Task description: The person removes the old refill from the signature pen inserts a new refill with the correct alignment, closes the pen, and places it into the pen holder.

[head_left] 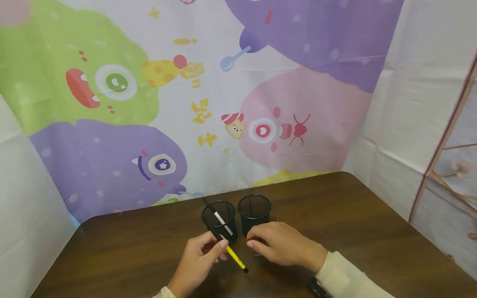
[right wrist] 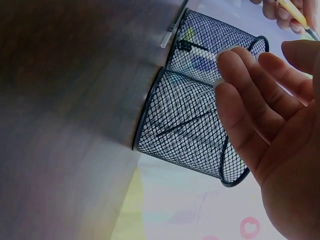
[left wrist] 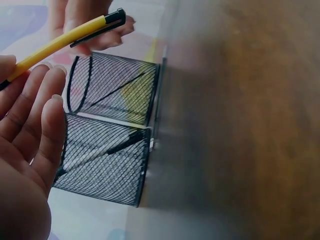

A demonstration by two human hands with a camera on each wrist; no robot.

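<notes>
My left hand point(head_left: 203, 258) pinches a yellow pen point(head_left: 235, 257) between thumb and fingers. Its black clip end, clear in the left wrist view, points toward the right hand. Just beyond the left hand is a black mesh pen cup point(head_left: 220, 238), with a black-and-white pen point(head_left: 222, 222) leaning inside. A second mesh cup point(head_left: 255, 211) stands beside it on the right. Close in front of that cup hovers my right hand point(head_left: 281, 244), fingers loosely bent with nothing in them. In the right wrist view, a thin clear-tipped pen point(right wrist: 172, 27) shows beside the cups' bases.
Both cups stand on a dark brown wooden table point(head_left: 357, 231) with rounded back corners. A cartoon-printed cloth point(head_left: 208, 165) hangs right behind its far edge. White cloth walls point(head_left: 402, 111) rise at either side. A small black object point(head_left: 317, 287) shows under the right sleeve.
</notes>
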